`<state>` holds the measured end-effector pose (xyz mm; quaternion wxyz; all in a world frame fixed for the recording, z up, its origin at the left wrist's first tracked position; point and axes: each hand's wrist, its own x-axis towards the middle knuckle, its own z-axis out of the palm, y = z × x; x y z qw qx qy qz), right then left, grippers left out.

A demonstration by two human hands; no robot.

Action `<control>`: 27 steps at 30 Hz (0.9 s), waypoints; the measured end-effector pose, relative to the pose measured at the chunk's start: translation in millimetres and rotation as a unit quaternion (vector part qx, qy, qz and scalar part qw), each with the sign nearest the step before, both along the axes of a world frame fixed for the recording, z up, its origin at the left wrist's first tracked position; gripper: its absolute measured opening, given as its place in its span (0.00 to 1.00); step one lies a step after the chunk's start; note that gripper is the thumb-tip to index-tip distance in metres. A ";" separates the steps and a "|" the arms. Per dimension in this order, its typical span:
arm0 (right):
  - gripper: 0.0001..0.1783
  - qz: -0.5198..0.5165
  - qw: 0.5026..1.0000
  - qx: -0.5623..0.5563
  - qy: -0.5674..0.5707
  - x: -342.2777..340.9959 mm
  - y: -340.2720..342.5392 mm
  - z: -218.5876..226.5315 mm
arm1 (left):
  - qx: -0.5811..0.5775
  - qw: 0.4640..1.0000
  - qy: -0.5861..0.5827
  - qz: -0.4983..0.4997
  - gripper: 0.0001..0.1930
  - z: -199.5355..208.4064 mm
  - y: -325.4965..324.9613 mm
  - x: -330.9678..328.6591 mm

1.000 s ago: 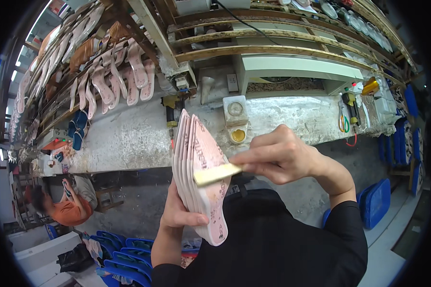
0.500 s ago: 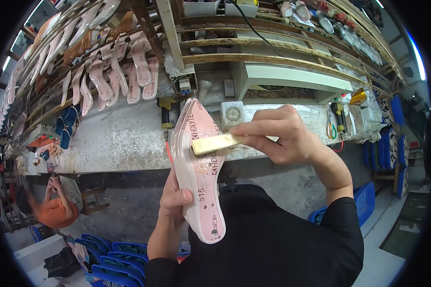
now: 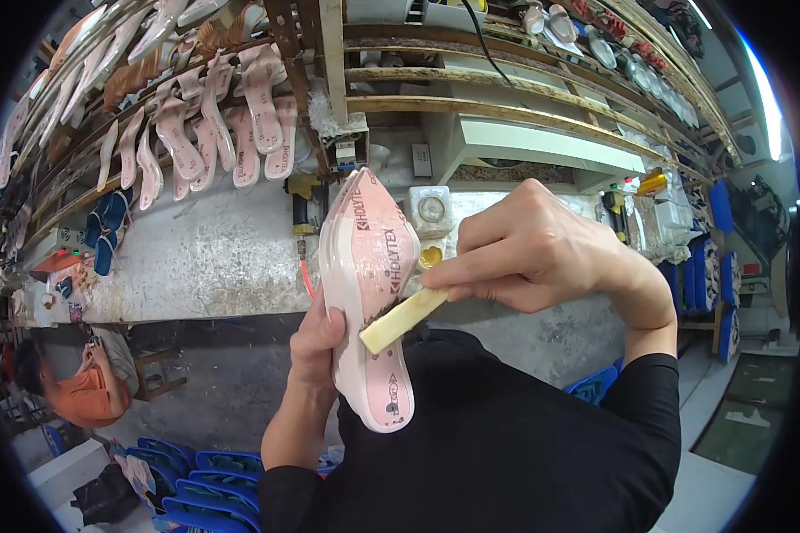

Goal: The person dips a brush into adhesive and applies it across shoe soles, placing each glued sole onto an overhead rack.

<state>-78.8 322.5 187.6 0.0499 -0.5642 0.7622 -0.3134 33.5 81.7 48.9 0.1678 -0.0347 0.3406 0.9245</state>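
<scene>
A stack of several insoles (image 3: 384,218), pink on top with pale edges, is held upright over the near side of the bench. My left hand (image 3: 316,345) is closed round its left edge, thumb on the edge of the top insole. My right hand (image 3: 533,253) pinches a pale yellow sponge strip (image 3: 406,321) between thumb and fingers. The strip lies slantwise across the narrow middle of the top insole, its lower end against the pink face. A small cup of yellow stuff (image 3: 430,258) shows just beyond my right fingertips.
Behind the insoles runs a worn bench (image 3: 213,240), with a clear square container (image 3: 429,210) on it. Wooden racks (image 3: 507,107) stand above; more pink insoles (image 3: 262,107) hang at left. A person in orange (image 3: 87,391) sits at far left. Blue trays (image 3: 209,497) stand lower left.
My right hand has drawn the sponge strip down the insole toward its lower end and tilted it more steeply. The cup of yellow stuff has come into sight. The view has shifted slightly.
</scene>
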 end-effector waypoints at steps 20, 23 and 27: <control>0.09 -0.088 0.985 -0.008 -0.150 -18.4 -18.1 0.4 | 0.125 0.978 0.149 -0.071 0.46 -30.4 -24.1 -25.7; 0.08 -0.025 0.988 -0.049 -0.145 -9.5 -21.1 6.4 | 0.161 0.986 0.032 -0.023 0.51 -25.6 -32.7 -17.3; 0.12 -0.207 0.963 -0.103 -0.141 -19.6 -28.7 13.7 | 0.184 0.981 0.057 -0.039 0.49 -14.4 -34.1 -23.3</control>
